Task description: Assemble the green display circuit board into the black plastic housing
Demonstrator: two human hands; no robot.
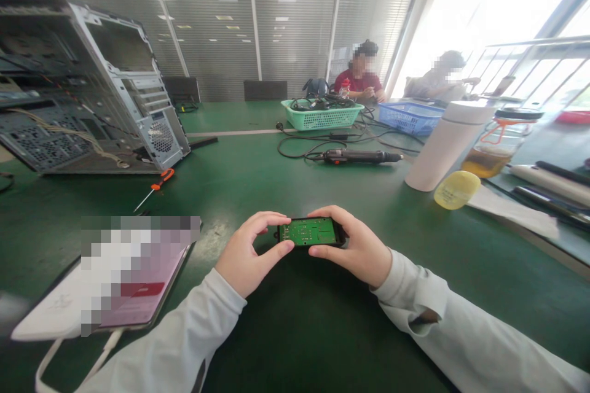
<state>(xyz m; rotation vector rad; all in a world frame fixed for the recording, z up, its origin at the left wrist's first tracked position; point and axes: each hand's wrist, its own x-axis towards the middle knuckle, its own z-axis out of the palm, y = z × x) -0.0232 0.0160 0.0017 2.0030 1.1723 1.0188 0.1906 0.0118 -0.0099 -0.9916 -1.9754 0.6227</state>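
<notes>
A small black case with a green circuit board [310,231] inside lies between both hands, just above the green table [295,331]. My left hand [246,253] pinches its left end with thumb and fingers. My right hand [357,247] grips its right end, fingers curled over the top and thumb below. Both sleeves are pale grey.
An open computer case [87,92] stands at the far left, an orange-handled screwdriver [154,189] beside it. A phone [124,282] lies at left. An electric screwdriver [359,156], a green basket [321,114], a blue basket [410,118], a white bottle [449,144] and a jar [495,144] stand ahead. Two people sit at the far end.
</notes>
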